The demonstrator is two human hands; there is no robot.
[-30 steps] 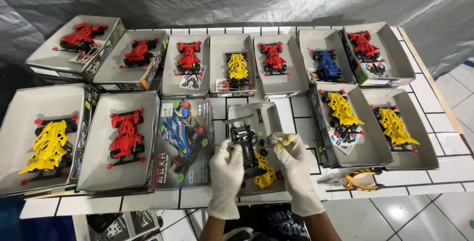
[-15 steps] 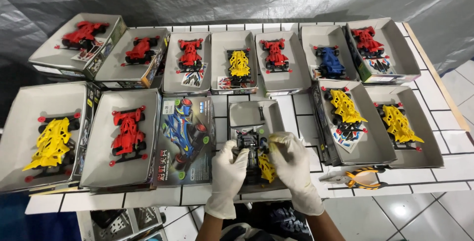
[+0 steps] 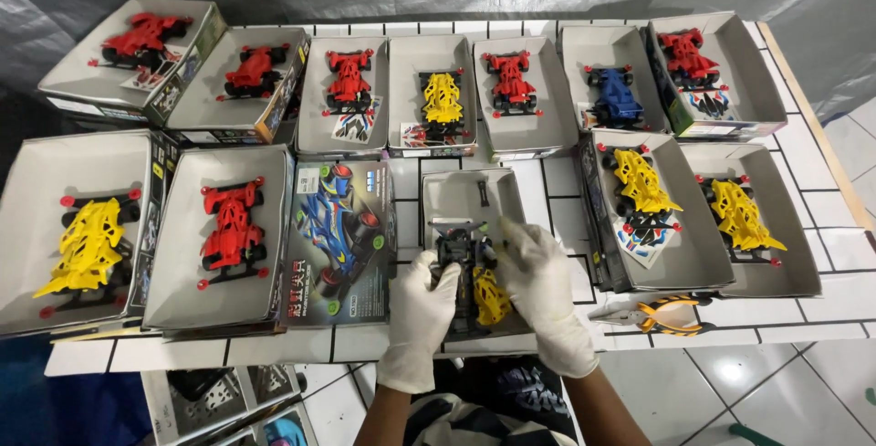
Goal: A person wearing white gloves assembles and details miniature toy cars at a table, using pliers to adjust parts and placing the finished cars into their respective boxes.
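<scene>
Both gloved hands, left hand (image 3: pixel 422 304) and right hand (image 3: pixel 540 283), pinch the black chassis (image 3: pixel 455 254) at lower centre. A yellow body shell (image 3: pixel 491 298) lies beneath, inside the grey cardboard tray (image 3: pixel 456 198). Pliers (image 3: pixel 659 314) (orange-handled) rest right of it on white tile.

Open boxes with red car (image 3: pixel 233 230), yellow car (image 3: pixel 87 247), blue car (image 3: pixel 617 96); closed box lid (image 3: pixel 340 241); pliers (image 3: pixel 662 314) on tiled table (image 3: pixel 844 314).

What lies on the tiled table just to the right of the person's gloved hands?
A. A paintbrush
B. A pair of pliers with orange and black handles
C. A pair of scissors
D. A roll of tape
B. A pair of pliers with orange and black handles lies on the white tiles of the table, right of the right hand, just below the boxes with yellow toy cars.
</scene>
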